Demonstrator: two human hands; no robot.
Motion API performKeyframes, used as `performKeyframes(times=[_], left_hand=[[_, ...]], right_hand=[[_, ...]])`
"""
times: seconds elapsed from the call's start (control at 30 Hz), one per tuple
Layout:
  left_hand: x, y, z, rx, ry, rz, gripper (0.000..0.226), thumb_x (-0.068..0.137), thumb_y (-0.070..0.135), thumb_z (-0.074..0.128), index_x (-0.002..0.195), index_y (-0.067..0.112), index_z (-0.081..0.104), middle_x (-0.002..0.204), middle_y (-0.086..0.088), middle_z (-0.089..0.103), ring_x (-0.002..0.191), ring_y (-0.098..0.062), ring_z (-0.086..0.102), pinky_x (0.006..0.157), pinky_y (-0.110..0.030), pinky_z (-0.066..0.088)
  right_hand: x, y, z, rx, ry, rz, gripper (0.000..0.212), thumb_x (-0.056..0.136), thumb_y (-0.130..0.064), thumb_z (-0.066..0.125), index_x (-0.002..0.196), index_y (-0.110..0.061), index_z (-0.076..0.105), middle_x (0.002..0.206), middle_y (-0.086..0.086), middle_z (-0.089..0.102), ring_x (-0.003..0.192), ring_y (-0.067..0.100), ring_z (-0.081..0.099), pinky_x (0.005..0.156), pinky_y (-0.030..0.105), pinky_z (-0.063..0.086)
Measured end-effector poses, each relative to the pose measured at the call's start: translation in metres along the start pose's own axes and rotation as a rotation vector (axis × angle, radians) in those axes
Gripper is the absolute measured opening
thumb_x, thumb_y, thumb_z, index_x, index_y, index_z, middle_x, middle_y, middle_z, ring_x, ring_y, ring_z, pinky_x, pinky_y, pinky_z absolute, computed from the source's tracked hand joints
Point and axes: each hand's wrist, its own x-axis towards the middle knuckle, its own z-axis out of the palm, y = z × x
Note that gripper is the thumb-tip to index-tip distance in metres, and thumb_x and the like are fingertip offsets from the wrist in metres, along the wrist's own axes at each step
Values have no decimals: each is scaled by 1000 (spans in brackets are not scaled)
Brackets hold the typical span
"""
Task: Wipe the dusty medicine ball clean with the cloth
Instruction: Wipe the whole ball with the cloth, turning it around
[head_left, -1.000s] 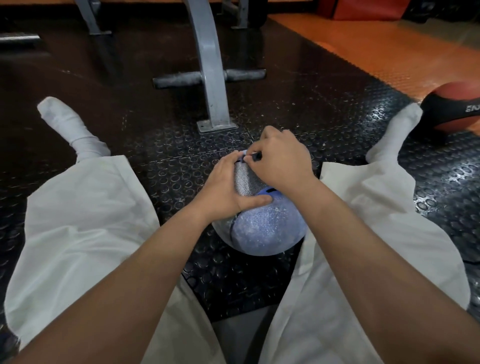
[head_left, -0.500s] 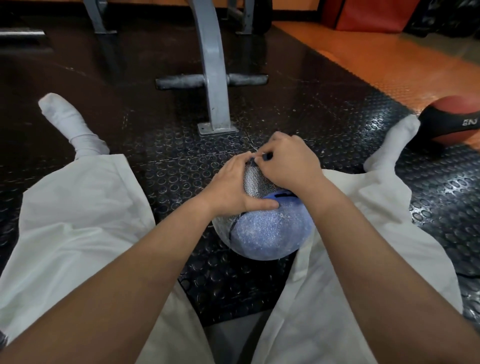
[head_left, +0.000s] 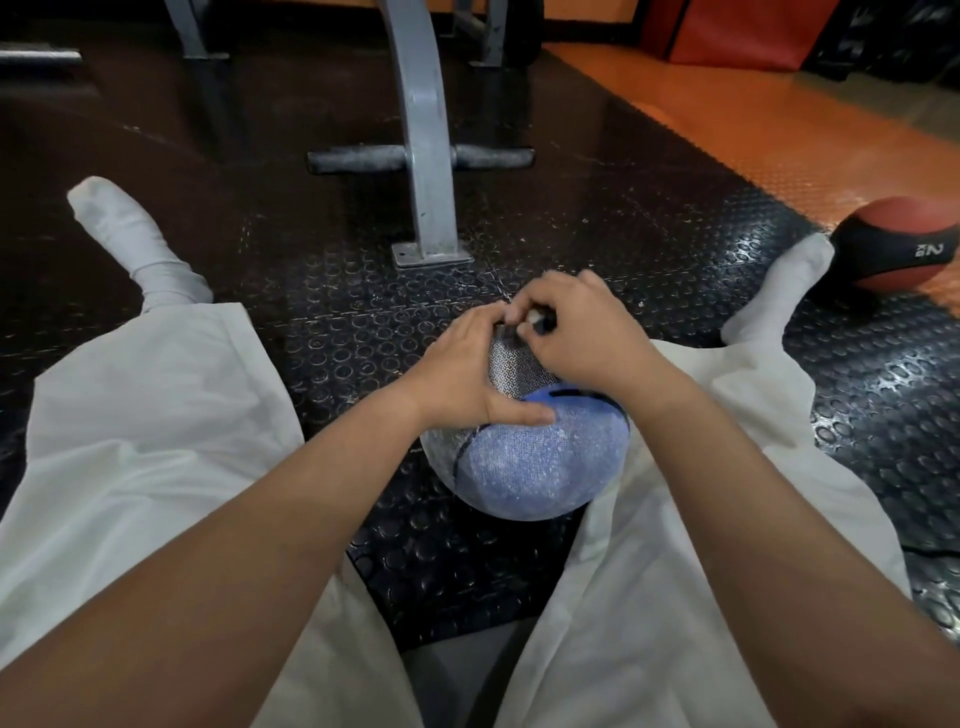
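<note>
Two hands are on the medicine ball, which sits on the studded black floor mat between the person's spread legs, right up against the right trouser leg. You can't see much of the ball's top since the hands cover it, and the far side is hidden. The left hand cups the upper left, fingers curled over the far side and thumb flat across the blue panel. The right hand sits on top with its fingers bunched tight, pinching a small bit, dark and pale, at the fingertips. It's too tiny to tell if it's cloth. The ball's blue and grey under a whitish film. Off right, a red-and-black ball is only partly in sight.
</note>
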Motion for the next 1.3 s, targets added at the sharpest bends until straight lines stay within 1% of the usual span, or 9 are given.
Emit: performKeyframes(times=[0.17, 0.33, 0.5, 0.63, 0.73, 0.83, 0.93, 1.1, 1.3], left_hand=[[3, -3, -9, -47, -47, -54, 119, 62, 57, 82, 152, 20, 14, 154, 4, 21, 142, -15, 21, 116, -32, 23], [8, -6, -11, -77, -22, -37, 114, 63, 43, 85, 151, 19, 17, 153, 2, 22, 142, -14, 22, 119, -34, 22], [1, -1, 1, 0, 6, 6, 117, 60, 62, 80, 150, 20, 18, 152, 3, 24, 142, -15, 20, 120, -39, 22], [3, -5, -2, -6, -10, -45, 122, 59, 68, 78, 152, 21, 14, 154, 3, 22, 143, -16, 20, 119, -40, 25], [8, -8, -8, -68, -8, -48, 111, 61, 57, 83, 147, 23, 22, 148, 4, 27, 140, -15, 25, 117, -37, 27], [9, -10, -8, -76, -8, -25, 111, 64, 46, 85, 150, 20, 19, 152, 2, 25, 142, -14, 23, 119, -36, 24], [2, -6, -2, -70, 24, 11, 115, 62, 55, 83, 151, 21, 19, 154, 3, 24, 143, -14, 20, 120, -39, 22], [-2, -2, 4, -14, 31, -9, 122, 58, 70, 77, 152, 23, 14, 157, 4, 20, 147, -16, 15, 120, -45, 21], [5, -10, -10, -103, 13, -18, 108, 67, 40, 85, 151, 20, 20, 153, 3, 24, 142, -12, 23, 118, -31, 22]], right_hand=[[15, -5, 2, 7, -64, 18, 25, 84, -13, 57, 75, -36, 65, 101, -9, 62, 96, 22, 48, 95, 46, 40], [-33, -12, 8, 67, -57, -98, 20, 77, -17, 56, 77, -27, 73, 90, -10, 59, 85, 18, 36, 83, 37, 39], [-7, -2, 1, 68, -54, -57, 19, 81, -9, 57, 79, -27, 63, 94, -10, 48, 94, 19, 40, 92, 40, 39], [17, 1, 6, 17, -73, -3, 8, 83, -15, 58, 89, -19, 63, 97, -6, 41, 98, 24, 42, 94, 38, 38], [0, -3, 9, 21, -43, -91, 10, 77, -20, 58, 84, -22, 66, 91, -6, 44, 90, 24, 45, 88, 40, 41], [-26, -5, 8, 72, -66, -147, 14, 73, -24, 53, 77, -24, 66, 84, -15, 40, 87, 19, 40, 80, 30, 38], [-24, 1, 3, 87, -80, -165, 13, 77, -20, 56, 75, -18, 68, 83, -16, 42, 86, 19, 41, 79, 19, 33], [17, 14, 12, 60, 13, -46, 12, 87, -16, 58, 78, -20, 66, 87, -6, 47, 88, 29, 51, 78, 27, 32], [-22, -3, 24, 32, 132, -184, 25, 71, -28, 45, 72, -16, 66, 80, -3, 46, 71, 24, 48, 71, 27, 33]])
